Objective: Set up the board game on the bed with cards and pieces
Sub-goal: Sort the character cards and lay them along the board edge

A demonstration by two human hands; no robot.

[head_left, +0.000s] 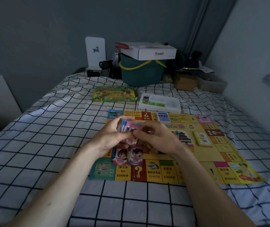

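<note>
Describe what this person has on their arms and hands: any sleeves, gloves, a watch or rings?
Both forearms are bare right up to the bottom edge of the picture, so no sleeves show. The left hand and right hand wear no gloves. No watch, bracelet or band shows at either wrist, and I can see no rings, though the picture is dim and some fingers are hidden.

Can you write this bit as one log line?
left hand: holds card stack | right hand: pinches it | board: flat on bed
</note>
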